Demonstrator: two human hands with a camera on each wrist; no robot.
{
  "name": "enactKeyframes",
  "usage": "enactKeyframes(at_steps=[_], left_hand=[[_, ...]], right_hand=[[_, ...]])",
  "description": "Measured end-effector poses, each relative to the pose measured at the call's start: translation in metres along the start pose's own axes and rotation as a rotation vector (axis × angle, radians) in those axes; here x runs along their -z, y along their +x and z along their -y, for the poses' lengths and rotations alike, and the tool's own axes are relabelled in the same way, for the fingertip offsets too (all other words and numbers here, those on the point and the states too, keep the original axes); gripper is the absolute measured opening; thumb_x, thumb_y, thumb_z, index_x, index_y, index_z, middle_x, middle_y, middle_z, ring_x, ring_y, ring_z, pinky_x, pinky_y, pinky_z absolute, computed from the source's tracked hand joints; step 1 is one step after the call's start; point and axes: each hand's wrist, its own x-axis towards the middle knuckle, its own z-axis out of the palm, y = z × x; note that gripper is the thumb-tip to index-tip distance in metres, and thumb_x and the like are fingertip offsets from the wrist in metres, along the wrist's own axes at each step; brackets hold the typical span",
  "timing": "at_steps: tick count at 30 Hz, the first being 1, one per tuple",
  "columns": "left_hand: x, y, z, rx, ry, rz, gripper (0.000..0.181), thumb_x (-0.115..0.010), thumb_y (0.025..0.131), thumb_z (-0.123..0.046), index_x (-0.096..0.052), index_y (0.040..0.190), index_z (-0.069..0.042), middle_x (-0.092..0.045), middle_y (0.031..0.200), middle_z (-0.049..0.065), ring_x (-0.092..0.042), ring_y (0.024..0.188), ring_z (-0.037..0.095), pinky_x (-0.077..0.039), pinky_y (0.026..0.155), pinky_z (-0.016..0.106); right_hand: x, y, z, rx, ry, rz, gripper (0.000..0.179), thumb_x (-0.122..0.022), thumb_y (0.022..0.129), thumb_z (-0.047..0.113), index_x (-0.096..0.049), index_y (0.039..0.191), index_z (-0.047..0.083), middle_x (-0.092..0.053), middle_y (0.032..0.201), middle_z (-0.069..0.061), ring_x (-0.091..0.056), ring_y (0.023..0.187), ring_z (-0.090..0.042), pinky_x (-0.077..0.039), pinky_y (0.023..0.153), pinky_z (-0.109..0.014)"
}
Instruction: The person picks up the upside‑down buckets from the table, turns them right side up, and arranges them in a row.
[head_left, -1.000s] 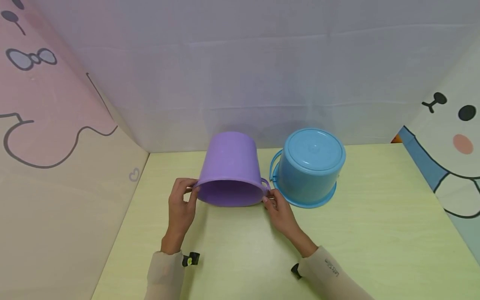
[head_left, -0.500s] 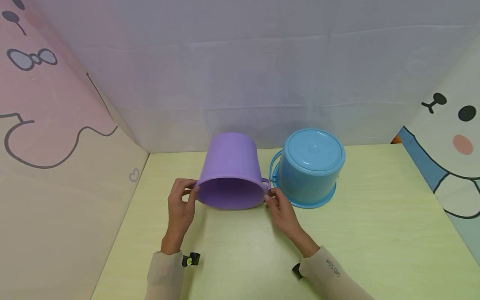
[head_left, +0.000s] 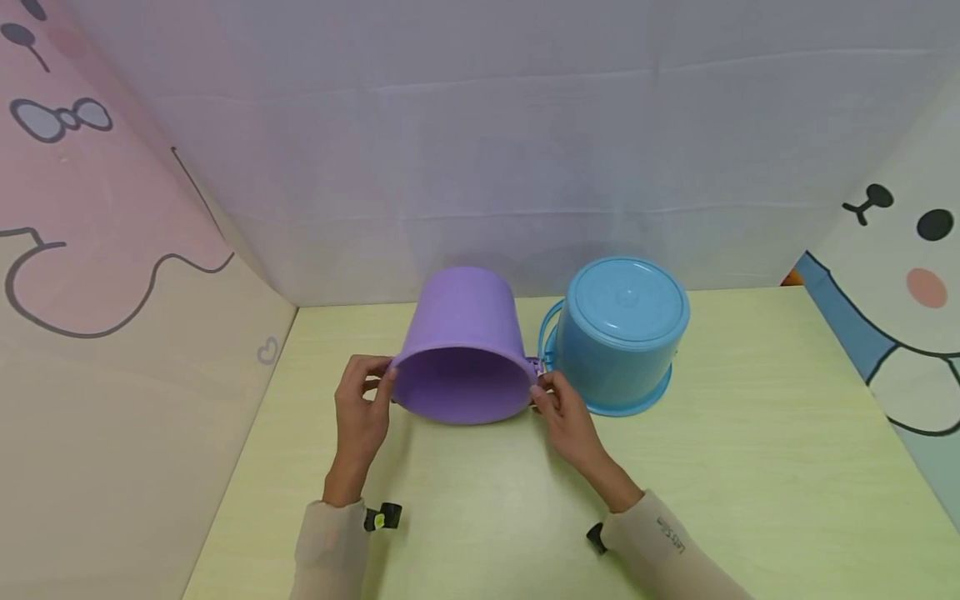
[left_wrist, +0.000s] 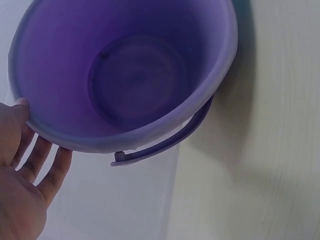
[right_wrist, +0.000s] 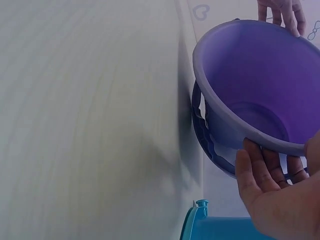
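A purple bucket [head_left: 467, 308] is tilted on its side, its mouth facing me and its base toward the back wall. My left hand [head_left: 363, 408] pinches the left part of its rim, thumb at the mouth and fingers behind. On the opposite side my right hand [head_left: 564, 421] grips the rim beside the handle joint. In the left wrist view, the bucket's inside [left_wrist: 140, 80] shows nothing lying in it. The purple bail handle [right_wrist: 205, 137] hangs below the rim in the right wrist view. Just right of the purple bucket, a blue bucket [head_left: 626, 333] stands upside down.
The pale yellow table [head_left: 750, 433] runs back to a white cloth wall [head_left: 525, 150]. Printed side panels border the table: a pink one [head_left: 135, 183] at left and one with a white cartoon face [head_left: 900, 283] at right.
The purple bucket's mouth has tipped slightly upward, so more of its inside shows. My right hand has shifted a little up with the rim. The blue bucket has stayed in place.
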Motion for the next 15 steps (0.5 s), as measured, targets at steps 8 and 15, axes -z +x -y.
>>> enactKeyframes(at_steps=[8,15], left_hand=[[0.0006,0.0011,-0.0022,0.05,0.017,0.01,0.015,-0.069,0.098,0.008,-0.072,0.112,0.003,-0.066,0.105,0.017,-0.059,0.098,0.001,-0.05,0.077,0.01],[-0.0021,0.0007,-0.0013,0.101,0.016,0.0,0.016,-0.07,0.097,0.008,-0.071,0.113,0.004,-0.066,0.106,0.018,-0.057,0.097,0.0,-0.048,0.076,0.01]], right_hand=[[0.0017,-0.0005,0.0014,0.042,0.07,0.009,0.011,-0.05,0.112,0.003,-0.053,0.107,-0.006,-0.058,0.1,-0.021,-0.07,0.096,-0.041,-0.063,0.089,-0.045],[0.0019,-0.0005,0.0037,0.06,0.081,-0.016,0.01,-0.05,0.111,0.003,-0.053,0.109,-0.007,-0.057,0.101,-0.019,-0.069,0.094,-0.026,-0.064,0.086,-0.046]])
